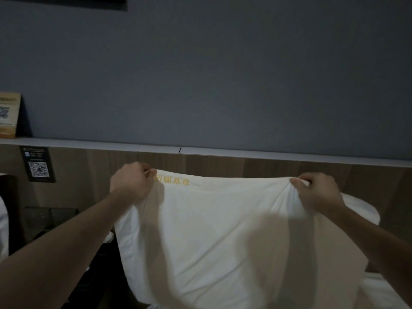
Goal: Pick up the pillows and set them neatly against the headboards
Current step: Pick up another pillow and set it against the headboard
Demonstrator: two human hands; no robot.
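The person is holding a white pillow [214, 237] upright by its two top corners in front of the wooden headboard [245, 168]. The left hand [131, 181] is clenching the corner nearest the yellow embroidered lettering [172, 179], fingers curled round bunched fabric. The right hand [316, 190] is pinching the opposite corner, thumb and fingers gathered on the cloth, which is creasing below that grip. Both hands are grasping the pillow; neither is released.

Between the two grips the top edge is running roughly level and is sitting below the white ledge [200, 150] that caps the headboard. Below the grips the pillow body is hanging broad and full; whether its lower edge is resting on the mattress cannot be told, as it is running out of view.

Behind the right-hand grip, a second white pillow [361, 208] is showing against the headboard, apparently already placed, though most of it is hidden. To the outside of the left-hand grip, a dark QR-code sign [38, 165] is fixed to the headboard panel, and a small card stand [9, 114] is resting on the ledge above it.

Judgement: the task is appearing partly complete. This pillow is being positioned, not yet let go; lowering, leaning back against the headboard and straightening are remaining. Whether further pillows are outstanding cannot be told.
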